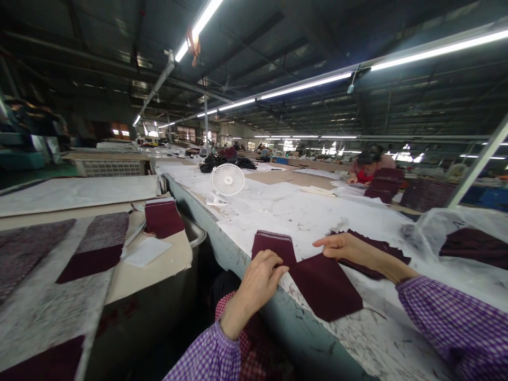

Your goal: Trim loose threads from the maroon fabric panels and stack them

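Observation:
A dark maroon fabric piece (327,288) lies at an angle on the white-covered table, near its front edge. My left hand (260,278) rests over a small stack of maroon fabric pieces (273,243), fingers bent, and its thumb and fingertips close at the left corner of the single piece. At that piece's upper edge is my right hand (345,248); the index finger points left while the thumb presses the cloth. Beneath and behind my right wrist spreads a fanned pile of maroon pieces (375,248). Fingertip contact is partly hidden.
A white clip fan (227,180) stands farther along the table (273,206). Clear plastic (428,227) with maroon cloth lies at right. Across the table a person (371,166) works by maroon stacks. On the left, a lower surface bears fabric pieces and a maroon stack (163,218).

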Action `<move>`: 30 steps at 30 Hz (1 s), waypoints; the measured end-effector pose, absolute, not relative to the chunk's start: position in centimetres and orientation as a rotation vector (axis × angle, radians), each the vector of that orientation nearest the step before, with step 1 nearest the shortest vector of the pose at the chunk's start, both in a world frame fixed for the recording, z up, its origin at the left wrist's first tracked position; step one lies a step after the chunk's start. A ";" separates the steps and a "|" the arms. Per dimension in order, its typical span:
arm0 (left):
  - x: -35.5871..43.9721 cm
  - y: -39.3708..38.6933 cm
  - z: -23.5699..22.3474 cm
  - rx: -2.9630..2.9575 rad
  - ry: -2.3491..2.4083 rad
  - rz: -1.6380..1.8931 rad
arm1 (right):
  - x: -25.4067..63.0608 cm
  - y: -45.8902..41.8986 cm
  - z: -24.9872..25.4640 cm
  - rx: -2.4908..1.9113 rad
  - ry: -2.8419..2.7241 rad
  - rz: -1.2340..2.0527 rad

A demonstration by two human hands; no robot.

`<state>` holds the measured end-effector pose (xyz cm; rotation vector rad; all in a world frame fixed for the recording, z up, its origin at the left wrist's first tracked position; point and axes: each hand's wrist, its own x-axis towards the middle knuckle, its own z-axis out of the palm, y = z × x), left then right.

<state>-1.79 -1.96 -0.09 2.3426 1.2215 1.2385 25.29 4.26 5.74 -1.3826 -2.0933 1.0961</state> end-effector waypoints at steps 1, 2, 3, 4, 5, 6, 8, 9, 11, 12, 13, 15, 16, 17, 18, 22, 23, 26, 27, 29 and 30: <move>-1.4 -2.2 0.6 2.276 1.268 1.326 | 24.6 3.7 6.2 -1.358 -2.126 1.080; -1.0 -2.5 1.3 2.216 1.288 1.406 | 23.8 3.1 6.8 -1.338 -2.163 1.054; -0.5 -2.8 2.0 2.167 1.266 1.458 | 22.9 2.4 7.4 -1.318 -2.195 1.024; -0.1 -3.1 2.7 2.126 1.224 1.462 | 22.0 1.6 7.9 -1.295 -2.217 0.994; 0.4 -3.4 3.3 2.075 1.179 1.448 | 21.1 0.8 8.5 -1.265 -2.231 0.967; 0.7 -3.7 3.7 2.014 1.117 1.420 | 20.4 -0.1 9.0 -1.230 -2.239 0.939; 1.1 -4.2 4.2 1.831 0.969 1.374 | 19.3 -1.7 10.0 -1.148 -2.239 0.864; 1.1 -4.5 4.4 1.723 0.895 1.364 | 19.0 -2.5 10.4 -1.116 -2.239 0.818; 0.9 -5.3 4.7 1.536 0.776 1.374 | 18.7 -3.7 11.2 -1.087 -2.247 0.749; 0.7 -5.7 4.8 1.477 0.744 1.387 | 18.6 -4.1 11.4 -1.082 -2.256 0.744; 0.5 -6.1 5.0 1.449 0.728 1.398 | 18.6 -4.4 11.6 -1.081 -2.263 0.757; 0.1 -6.9 5.4 1.460 0.734 1.413 | 18.3 -4.8 11.8 -1.077 -2.263 0.804; 0.0 -7.3 5.5 1.483 0.753 1.415 | 18.1 -4.9 11.7 -1.070 -2.255 0.822; 0.0 -7.6 5.6 1.508 0.777 1.418 | 17.9 -4.9 11.6 -1.067 -2.244 0.831; -0.1 -7.8 5.7 1.533 0.800 1.421 | 17.7 -4.9 11.5 -1.065 -2.234 0.835; 0.0 -8.1 5.5 1.624 0.856 1.440 | 17.0 -5.2 11.2 -1.047 -2.266 0.784; 0.0 -8.0 5.4 1.653 0.874 1.452 | 16.9 -5.3 11.3 -1.040 -2.291 0.732; 0.0 -8.0 5.1 1.747 0.964 1.488 | 16.7 -5.8 11.4 -1.007 -2.366 0.521; 0.0 -8.0 5.1 1.780 0.998 1.496 | 16.7 -6.0 11.5 -0.988 -2.385 0.459; 0.0 -8.2 5.1 1.855 1.061 1.510 | 16.6 -6.3 11.6 -0.948 -2.419 0.370; 0.1 -8.3 5.1 1.895 1.084 1.517 | 16.6 -6.4 11.6 -0.930 -2.432 0.335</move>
